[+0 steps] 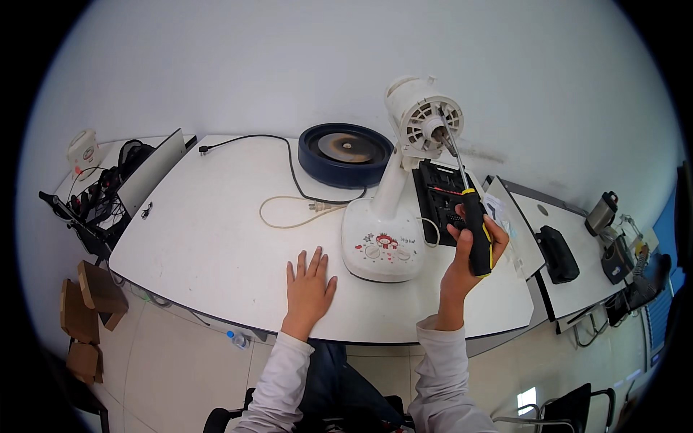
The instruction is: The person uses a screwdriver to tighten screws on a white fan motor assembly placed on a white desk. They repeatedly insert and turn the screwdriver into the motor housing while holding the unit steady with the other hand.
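My right hand point(473, 245) grips a long black-and-yellow screwdriver point(478, 231), whose metal shaft reaches up to the open front of a white fan motor housing point(419, 101); I cannot tell exactly what the tip touches. The housing sits atop a white stand point(379, 252) with two knobs and a cartoon print. My left hand point(307, 289) lies flat, fingers spread, on the white desk point(195, 238), left of the stand's base. Behind the stand, partly under the screwdriver, is a black tool case point(437, 177).
A dark blue round tub point(344, 153) and cords point(289, 166) lie at the back. At left are a laptop point(148, 169), tangled black gear and cardboard boxes point(79, 321). A side desk at right holds a black pouch point(557, 254) and kettle point(600, 211). A chair point(567, 408) stands lower right.
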Motion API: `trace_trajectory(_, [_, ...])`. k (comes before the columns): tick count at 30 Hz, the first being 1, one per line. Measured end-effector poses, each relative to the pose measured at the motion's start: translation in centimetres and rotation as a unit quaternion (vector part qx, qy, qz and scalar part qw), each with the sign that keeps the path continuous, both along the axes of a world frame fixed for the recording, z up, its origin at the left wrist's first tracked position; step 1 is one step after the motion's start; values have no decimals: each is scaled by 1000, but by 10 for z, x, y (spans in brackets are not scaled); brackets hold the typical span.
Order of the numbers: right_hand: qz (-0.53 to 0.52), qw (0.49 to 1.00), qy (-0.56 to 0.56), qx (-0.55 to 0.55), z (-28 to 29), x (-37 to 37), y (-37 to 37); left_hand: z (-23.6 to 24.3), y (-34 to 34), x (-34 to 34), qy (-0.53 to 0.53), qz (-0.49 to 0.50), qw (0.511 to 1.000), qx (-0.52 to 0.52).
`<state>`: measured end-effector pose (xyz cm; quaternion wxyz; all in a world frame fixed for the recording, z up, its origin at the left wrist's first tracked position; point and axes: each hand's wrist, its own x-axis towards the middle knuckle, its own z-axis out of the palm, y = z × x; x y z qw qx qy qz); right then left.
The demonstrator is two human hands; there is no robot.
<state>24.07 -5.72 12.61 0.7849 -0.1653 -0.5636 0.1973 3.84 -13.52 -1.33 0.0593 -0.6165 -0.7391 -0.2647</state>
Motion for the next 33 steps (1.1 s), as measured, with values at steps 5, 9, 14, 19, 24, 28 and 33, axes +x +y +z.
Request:
trace_trajectory(5, [34, 999, 22, -25, -1, -5, -3, 1, 0, 0, 4, 0, 1000, -2])
trace_trajectory(9, [17, 1000, 2, -24, 1, -6, -6, 1, 0, 0, 4, 0, 1000, -1])
trace_trajectory(14, [6, 1000, -15, -20, 9, 5, -9, -1, 1, 1, 16, 4, 1000, 7])
trace_trajectory(19, [-96, 990, -84, 54, 16, 16, -4, -2, 1, 0, 20, 5, 1000, 14])
trace_trajectory(24, [-182, 964, -163, 108, 37, 16, -19, -1, -1, -1, 11, 2, 1000, 15])
trace_trajectory(28, [-161, 978, -120, 65, 40, 20, -21, 0, 0, 1, -13, -4, 1000, 13])
trace_trajectory(33, [-144, 980, -67, 119, 45, 21, -16, 1, -2, 0, -11, -6, 1000, 14])
